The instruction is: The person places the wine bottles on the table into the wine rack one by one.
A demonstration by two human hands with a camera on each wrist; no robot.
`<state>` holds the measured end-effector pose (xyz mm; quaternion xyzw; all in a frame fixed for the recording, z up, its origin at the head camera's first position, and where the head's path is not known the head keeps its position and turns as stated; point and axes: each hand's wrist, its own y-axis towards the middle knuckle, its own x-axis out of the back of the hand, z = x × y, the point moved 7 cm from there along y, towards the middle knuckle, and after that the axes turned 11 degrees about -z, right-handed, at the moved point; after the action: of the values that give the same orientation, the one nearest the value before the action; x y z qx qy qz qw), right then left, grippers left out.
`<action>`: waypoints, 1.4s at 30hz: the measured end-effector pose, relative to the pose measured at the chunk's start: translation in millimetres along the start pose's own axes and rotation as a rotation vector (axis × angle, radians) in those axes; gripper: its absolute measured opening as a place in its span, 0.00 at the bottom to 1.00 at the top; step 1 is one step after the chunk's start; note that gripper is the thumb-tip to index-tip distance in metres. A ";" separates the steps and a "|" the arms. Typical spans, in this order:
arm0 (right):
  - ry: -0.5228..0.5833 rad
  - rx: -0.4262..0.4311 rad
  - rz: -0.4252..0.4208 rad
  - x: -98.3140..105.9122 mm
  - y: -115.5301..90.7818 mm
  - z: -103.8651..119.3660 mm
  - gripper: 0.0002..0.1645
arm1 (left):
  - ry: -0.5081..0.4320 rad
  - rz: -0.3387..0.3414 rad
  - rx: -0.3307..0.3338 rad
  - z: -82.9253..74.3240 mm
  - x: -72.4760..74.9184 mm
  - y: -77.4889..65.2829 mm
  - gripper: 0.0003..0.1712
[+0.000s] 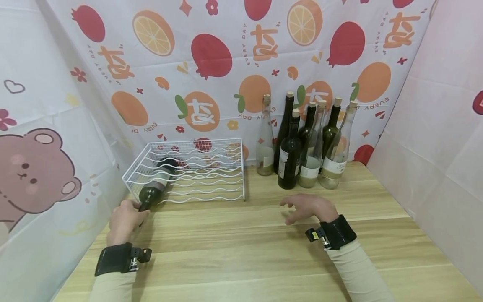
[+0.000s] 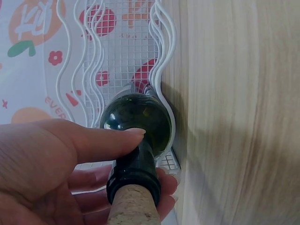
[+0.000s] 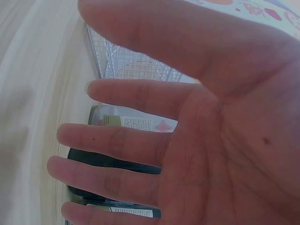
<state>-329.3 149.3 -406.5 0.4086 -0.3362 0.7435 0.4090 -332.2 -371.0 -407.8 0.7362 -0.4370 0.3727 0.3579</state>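
Note:
My left hand [image 1: 124, 219] grips the neck of a dark green wine bottle [image 1: 151, 191], thumb on top and fingers curled beneath. The bottle lies on its side in the left end of a white wire wine rack [image 1: 244, 180], base toward the back wall. In the left wrist view its cork [image 2: 134, 208] points toward the camera, and the bottle's shoulder [image 2: 136, 117] sits within the wavy wires. My right hand [image 1: 310, 207] hovers over the table with fingers spread and nothing in them, in front of the standing bottles. Its straight fingers [image 3: 117, 140] partly cover those bottles in the right wrist view.
Several corked bottles stand grouped right of the rack, among them a clear bottle [image 1: 265, 142], a dark labelled bottle [image 1: 289, 161] and another clear bottle [image 1: 333, 167]. Behind them hangs a fruit-print cloth [image 1: 222, 21]. Cloth walls flank the wooden table [image 1: 226, 251].

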 end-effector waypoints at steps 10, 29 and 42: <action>-0.004 -0.008 0.008 -2.4 0.2 0.5 0.41 | 0.015 -0.071 -0.017 0.4 -0.4 -1.6 0.30; -0.021 0.031 -0.044 5.9 4.8 -6.4 0.42 | 0.035 0.043 -0.013 -3.6 -0.6 -1.2 0.31; 0.015 0.014 -0.131 15.0 4.6 -20.0 0.39 | 0.051 0.020 -0.179 -49.6 14.2 -11.4 0.35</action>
<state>-344.9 169.0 -402.8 0.4269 -0.3007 0.7205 0.4563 -328.6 -329.9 -374.8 0.6869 -0.4668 0.3544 0.4297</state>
